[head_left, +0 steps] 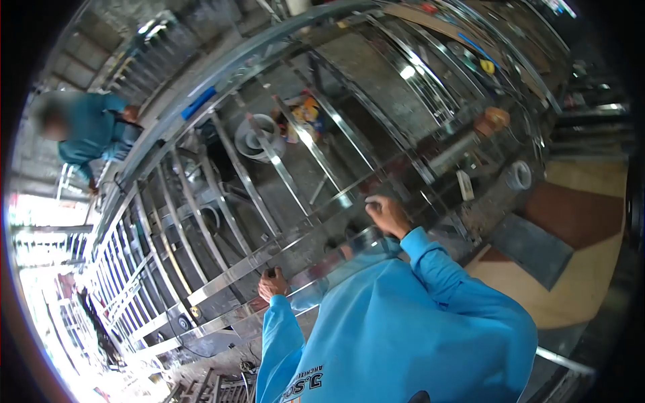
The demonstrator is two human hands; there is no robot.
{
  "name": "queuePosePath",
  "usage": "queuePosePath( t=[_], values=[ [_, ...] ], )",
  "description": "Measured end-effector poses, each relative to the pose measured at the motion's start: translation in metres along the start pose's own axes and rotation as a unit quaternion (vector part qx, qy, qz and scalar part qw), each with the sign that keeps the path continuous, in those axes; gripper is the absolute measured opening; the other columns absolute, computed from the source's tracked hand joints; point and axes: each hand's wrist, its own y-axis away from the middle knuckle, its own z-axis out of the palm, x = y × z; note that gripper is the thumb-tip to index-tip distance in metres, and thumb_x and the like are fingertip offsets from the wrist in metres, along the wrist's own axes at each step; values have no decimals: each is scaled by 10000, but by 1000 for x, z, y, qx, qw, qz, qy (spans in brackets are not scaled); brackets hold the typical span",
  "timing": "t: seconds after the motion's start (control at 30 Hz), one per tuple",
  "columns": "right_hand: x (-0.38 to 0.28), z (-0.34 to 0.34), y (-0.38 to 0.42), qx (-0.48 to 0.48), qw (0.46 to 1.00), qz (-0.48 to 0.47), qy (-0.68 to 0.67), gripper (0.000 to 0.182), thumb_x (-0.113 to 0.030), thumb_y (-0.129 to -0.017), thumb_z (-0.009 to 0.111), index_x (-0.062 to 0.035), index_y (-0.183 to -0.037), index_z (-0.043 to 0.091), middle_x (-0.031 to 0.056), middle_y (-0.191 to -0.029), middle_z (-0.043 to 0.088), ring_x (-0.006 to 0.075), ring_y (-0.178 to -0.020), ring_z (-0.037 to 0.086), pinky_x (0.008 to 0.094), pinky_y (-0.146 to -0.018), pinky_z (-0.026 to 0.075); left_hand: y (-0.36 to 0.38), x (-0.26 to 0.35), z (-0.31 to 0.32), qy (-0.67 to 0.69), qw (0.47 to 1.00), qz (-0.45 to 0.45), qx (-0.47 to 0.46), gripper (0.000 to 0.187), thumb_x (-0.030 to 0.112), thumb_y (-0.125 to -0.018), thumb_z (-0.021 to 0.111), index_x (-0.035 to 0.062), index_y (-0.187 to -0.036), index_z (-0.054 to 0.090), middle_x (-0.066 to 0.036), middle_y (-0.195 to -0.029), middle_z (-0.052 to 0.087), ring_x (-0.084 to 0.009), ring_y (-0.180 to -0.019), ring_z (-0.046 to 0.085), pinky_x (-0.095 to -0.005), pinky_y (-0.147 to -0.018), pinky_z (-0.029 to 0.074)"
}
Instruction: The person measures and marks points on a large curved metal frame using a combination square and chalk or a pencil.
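1. Evidently, a second person in a teal top (91, 131) is seen at the far left, bent beside the long polished stainless-steel gate frame (269, 201); a jolt at that end could be passed along the rails to the near end.
2. The left hand (273, 283) is pressed on the shiny lower rail of the frame, its fingers curled closed against the metal; whether anything small is gripped cannot be told. A slip on the mirror-smooth surface could be caused by a shift of weight.
3. A white round plastic bucket (257, 136) is seen through the bars on the floor beyond; its contents are hidden by the bars and cannot be told.
4. The right hand (388, 215) is closed into a fist, with a small pale object seemingly pinched at its fingertips, at a cross rail; a pinch between bars is judged possible.
5. A small white cylindrical container (519, 176) lies at the right on the floor; what it holds cannot be made out.
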Motion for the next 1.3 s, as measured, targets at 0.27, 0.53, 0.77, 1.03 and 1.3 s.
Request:
queuePosePath(
  t=[0.27,0.53,0.77,1.03,1.3],
  values=[
    [15,-48,85,52,997,32,35,152,-220,-810,657,-82,-858,700,178,-809,679,358,-773,660,426,-669,522,0,-3,5,-4,999,-2,35,328,433,-820,604,129,-862,721,-109,-864,715,-340,-826,671,-445,-744,502],
    [73,-184,39,212,948,112,208,326,-315,-812,686,-58,-1010,665,213,-834,676,399,-791,651,480,-681,520,3,-1,3,-25,999,0,22,374,461,-831,601,105,-876,706,-120,-891,711,-341,-857,662,-443,-775,492],
    [160,-248,-3,41,906,200,370,678,-588,-735,688,34,-996,618,279,-943,646,445,-864,622,524,-737,493,30,41,37,111,991,53,50,266,317,-829,664,57,-872,696,-148,-807,702,-305,-720,680,-387,-672,529],
    [69,-241,-52,39,976,37,209,347,-349,-710,736,-42,-770,585,211,-689,616,406,-681,613,478,-584,475,117,251,53,282,942,182,-14,165,154,-852,661,9,-929,669,-123,-840,675,-242,-782,667,-346,-694,525],
    [-5,-211,-135,-72,955,-289,-10,416,-287,-761,731,-29,-1066,614,106,-721,594,290,-641,603,402,-580,475,98,432,13,370,838,343,-210,677,531,-897,514,-41,-1259,513,-240,-1218,556,-394,-1134,553,-427,-960,430]
  ],
)
